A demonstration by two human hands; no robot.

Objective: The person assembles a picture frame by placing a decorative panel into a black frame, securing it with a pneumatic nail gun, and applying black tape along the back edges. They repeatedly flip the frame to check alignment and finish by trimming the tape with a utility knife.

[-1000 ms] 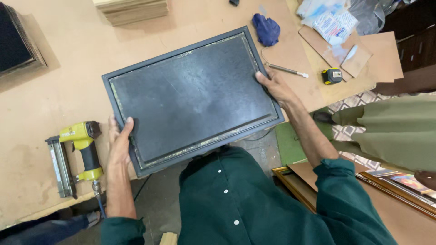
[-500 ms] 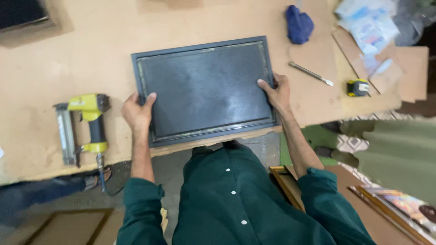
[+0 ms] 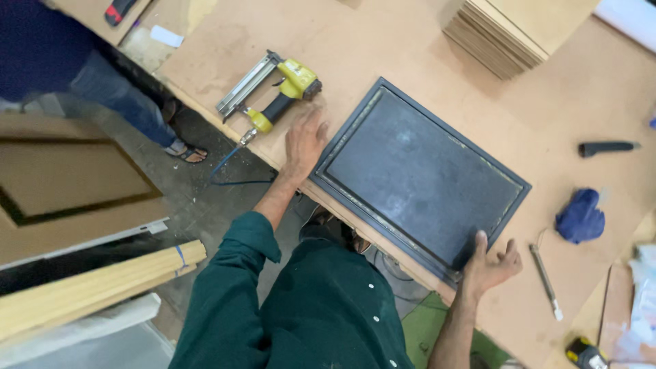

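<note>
A dark rectangular frame with a black panel (image 3: pixel 420 174) lies flat on the brown workbench (image 3: pixel 383 48), near its front edge. My left hand (image 3: pixel 303 141) rests flat on the bench, fingers against the frame's left end. My right hand (image 3: pixel 490 265) grips the frame's right corner, thumb on top of the panel. A yellow and black nail gun (image 3: pixel 273 92) lies just left of my left hand, its blue hose (image 3: pixel 229 167) dropping off the bench.
A stack of thin boards (image 3: pixel 509 34) sits at the back. A black-handled tool (image 3: pixel 607 147), a blue cloth (image 3: pixel 581 216), a thin metal tool (image 3: pixel 545 280) and a tape measure (image 3: pixel 584 353) lie right. Another person's legs (image 3: pixel 130 102) stand left, by wooden strips (image 3: pixel 96 283).
The view has swung left and turned. My left hand has come off the frame's edge and now lies flat on the bench beside it. My right hand keeps its grip.
</note>
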